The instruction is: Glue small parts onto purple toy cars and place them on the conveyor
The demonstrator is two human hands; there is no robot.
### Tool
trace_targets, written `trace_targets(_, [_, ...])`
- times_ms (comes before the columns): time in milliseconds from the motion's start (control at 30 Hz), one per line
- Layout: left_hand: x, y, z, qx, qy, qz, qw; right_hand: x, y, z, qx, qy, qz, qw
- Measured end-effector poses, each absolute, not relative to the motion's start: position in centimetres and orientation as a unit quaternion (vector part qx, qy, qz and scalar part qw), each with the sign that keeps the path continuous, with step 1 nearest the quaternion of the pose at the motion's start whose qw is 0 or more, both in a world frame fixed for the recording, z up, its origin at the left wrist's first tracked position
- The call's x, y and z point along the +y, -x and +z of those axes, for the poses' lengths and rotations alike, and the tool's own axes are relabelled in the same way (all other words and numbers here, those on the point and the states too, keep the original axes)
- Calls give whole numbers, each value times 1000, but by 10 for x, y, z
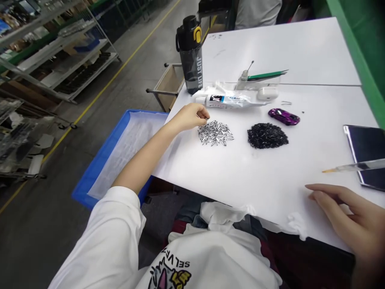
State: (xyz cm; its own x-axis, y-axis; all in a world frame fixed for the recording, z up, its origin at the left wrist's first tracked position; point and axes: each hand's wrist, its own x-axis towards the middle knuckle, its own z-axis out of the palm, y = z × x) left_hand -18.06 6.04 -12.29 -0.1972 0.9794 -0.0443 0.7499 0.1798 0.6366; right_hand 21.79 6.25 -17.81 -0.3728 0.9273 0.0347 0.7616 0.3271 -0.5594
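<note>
My left hand [192, 116] is closed in a pinch at the left edge of a pile of small, pointed silver pieces [215, 133]. A tiny dark thing shows at its fingertips, too small to name. To the right of that pile lies a heap of small, shiny black pieces [267, 135]. My right hand [345, 212] rests near the table's right front, its index finger stretched out and the thumb below it, with nothing visible between them. Just beyond it is a clear-handled tool with a pointed orange tip [329, 170], apart from the fingers.
On the white table [210, 168] stand a black bottle [191, 56], a white tube [231, 100], a purple toy car [284, 116], green tweezers [266, 75] and a dark flat device [368, 148]. A blue tray [87, 176] sits left of the table, with racks beyond. Another person sits opposite.
</note>
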Motion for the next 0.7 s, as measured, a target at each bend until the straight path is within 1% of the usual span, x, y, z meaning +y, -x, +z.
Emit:
trace_targets(67, [76,173,-127,723,-599,242,245,62,-213,-175,-780,540,240,209])
trace_targets(200, [95,152,-130,702,-629,222,249,69,-217,-180,-770,531,276,221])
trace_targets(367, [114,134,-131,693,-644,205,251,70,-220,-181,-768,525,287,230])
trace_targets(633, [117,138,-134,710,-644,200,201,72,-219,-180,-763,529,290,233])
trace_targets(700, [108,143,-131,718,-640,202,185,73,-220,-182,-770,528,273,232])
